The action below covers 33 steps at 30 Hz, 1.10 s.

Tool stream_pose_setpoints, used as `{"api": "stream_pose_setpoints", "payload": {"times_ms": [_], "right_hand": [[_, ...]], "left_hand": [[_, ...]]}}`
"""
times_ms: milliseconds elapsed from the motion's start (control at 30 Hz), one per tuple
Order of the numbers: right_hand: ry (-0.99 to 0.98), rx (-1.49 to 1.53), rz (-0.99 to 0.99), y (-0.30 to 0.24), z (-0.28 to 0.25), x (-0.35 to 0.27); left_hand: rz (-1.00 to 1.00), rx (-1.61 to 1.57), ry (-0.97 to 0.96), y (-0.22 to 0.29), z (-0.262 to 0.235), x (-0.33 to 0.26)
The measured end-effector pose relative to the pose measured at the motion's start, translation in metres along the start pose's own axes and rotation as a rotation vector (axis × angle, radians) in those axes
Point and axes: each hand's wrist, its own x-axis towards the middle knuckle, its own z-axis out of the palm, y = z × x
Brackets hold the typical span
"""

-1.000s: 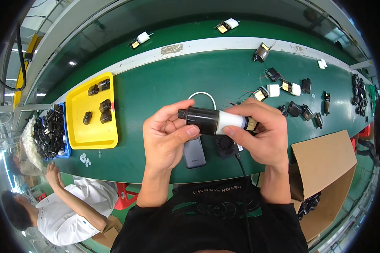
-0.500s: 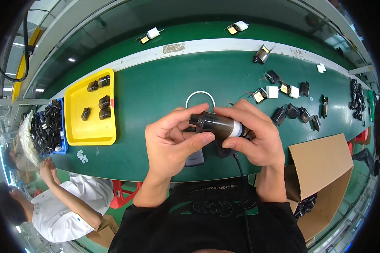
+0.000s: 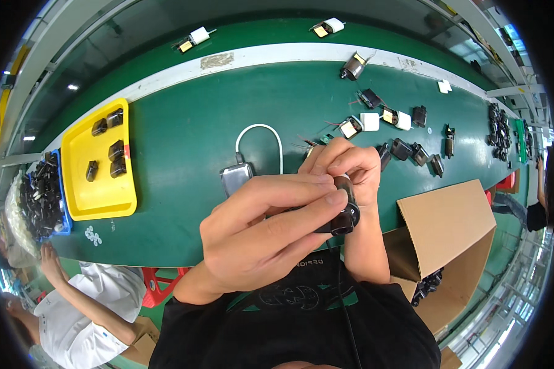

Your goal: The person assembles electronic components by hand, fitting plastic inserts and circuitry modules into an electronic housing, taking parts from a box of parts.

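Observation:
A dark, see-through plastic housing (image 3: 346, 212) with a black end is held between both my hands, above the near edge of the green table. My left hand (image 3: 261, 230) pinches it from the left, fingers pressed together on its side. Behind it, my right hand (image 3: 354, 166) closes its bent fingertips around the far end. My fingers cover much of the housing. Past my left hand lies a grey rectangular device (image 3: 232, 178) with a white looped cable (image 3: 260, 126). A thin black cable (image 3: 345, 301) runs down over my shirt.
At left, a yellow tray (image 3: 98, 206) holds several dark housings, beside a blue bin (image 3: 64, 215) of black parts. Housings with white blocks (image 3: 369, 122) lie at right. An open cardboard box (image 3: 449, 227) stands near right. A co-worker in white (image 3: 83, 310) sits at left.
The housing has turned so its black end points toward me. My left hand has swung across its near side, and my right fingers have bunched at the far end. The view has shifted right.

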Motion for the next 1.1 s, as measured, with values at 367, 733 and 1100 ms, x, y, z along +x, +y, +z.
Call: {"api": "stream_pose_setpoints", "payload": {"times_ms": [367,733,1100], "right_hand": [[0.053,-0.132,-0.119,-0.007,0.009,0.001],[0.068,-0.245,-0.092,-0.023,0.017,-0.002],[0.098,-0.132,-0.108,-0.012,0.021,-0.002]], "left_hand": [[0.008,-0.015,0.003,0.004,0.003,0.003],[0.033,-0.079,-0.010,0.006,-0.001,0.006],[0.066,-0.087,-0.047,0.003,-0.005,0.004]]}}
